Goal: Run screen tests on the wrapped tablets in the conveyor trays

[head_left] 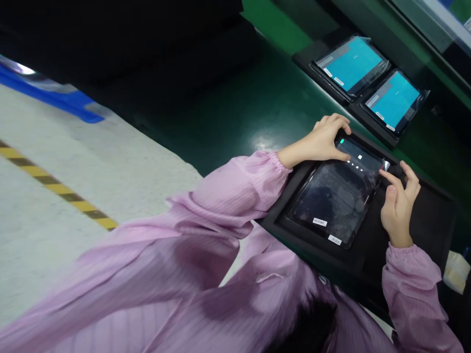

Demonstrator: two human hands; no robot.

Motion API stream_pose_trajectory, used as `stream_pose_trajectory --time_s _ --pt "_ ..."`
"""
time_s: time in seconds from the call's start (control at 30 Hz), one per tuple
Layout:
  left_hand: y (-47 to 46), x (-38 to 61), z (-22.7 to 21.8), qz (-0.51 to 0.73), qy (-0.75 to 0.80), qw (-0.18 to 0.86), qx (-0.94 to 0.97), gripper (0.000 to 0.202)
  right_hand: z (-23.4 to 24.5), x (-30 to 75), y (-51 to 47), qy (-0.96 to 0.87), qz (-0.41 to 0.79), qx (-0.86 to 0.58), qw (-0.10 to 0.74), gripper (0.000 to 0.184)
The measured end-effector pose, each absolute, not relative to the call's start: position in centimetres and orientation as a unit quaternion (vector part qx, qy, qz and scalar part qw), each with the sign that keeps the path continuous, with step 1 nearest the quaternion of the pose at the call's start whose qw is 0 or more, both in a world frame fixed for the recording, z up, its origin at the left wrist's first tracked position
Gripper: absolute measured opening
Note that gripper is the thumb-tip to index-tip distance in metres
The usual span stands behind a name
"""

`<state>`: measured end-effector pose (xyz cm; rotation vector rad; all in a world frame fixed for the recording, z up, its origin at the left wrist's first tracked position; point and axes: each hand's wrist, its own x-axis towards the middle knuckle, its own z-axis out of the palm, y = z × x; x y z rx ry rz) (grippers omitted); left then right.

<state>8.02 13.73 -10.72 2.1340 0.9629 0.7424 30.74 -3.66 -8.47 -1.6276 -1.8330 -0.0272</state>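
A black tray point(430, 211) lies on the green table point(206, 122) before the person, and a dark tablet point(333, 196) lies face up in its left part. Small white icons and a green mark glow near the tablet's upper end; two white labels point(320, 222) sit near its lower end (their print is too small to read). Beyond, a second black tray point(304, 58) holds two tablets with cyan screens point(355, 63), side by side in clear, wrinkled film.

The left hand point(327, 139) is spread in a wide C over the tablet's upper left corner, thumb on the screen by the icons, fingers curled at the upper edge, clenched on nothing. The right hand point(401, 206) is loosely spread too, its index fingertip at the tablet's right edge, just beside a small shiny tab point(385, 165) with a red mark; whether it touches the tab, I cannot tell.
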Motion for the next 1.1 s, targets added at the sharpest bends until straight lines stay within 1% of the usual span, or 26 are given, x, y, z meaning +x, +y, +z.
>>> stream_pose_trajectory --time_s 0.07,0.23,0.47,0.9,1.1 --pt "13.9 8.0 -10.7 0.290 0.363 0.344 0.816 0.057 -8.5 30.8 -3.7 -0.703 -0.012 -0.625 0.338 0.048" --pt "14.5 7.5 -10.7 0.327 0.328 0.385 0.799 0.044 -8.6 30.9 -3.8 -0.706 -0.012 -0.624 0.336 0.048" --pt "14.4 7.5 -11.0 0.320 0.334 0.375 0.803 0.052 -8.5 30.6 -3.9 -0.715 0.000 -0.620 0.323 0.049" --pt "15.0 7.6 -11.6 0.344 0.326 0.374 0.797 0.038 -8.6 30.5 -4.1 -0.743 0.017 -0.602 0.292 0.050" --pt "15.1 7.6 -11.7 0.346 0.328 0.376 0.794 0.038 -8.8 30.6 -4.3 -0.760 0.032 -0.592 0.266 0.050"
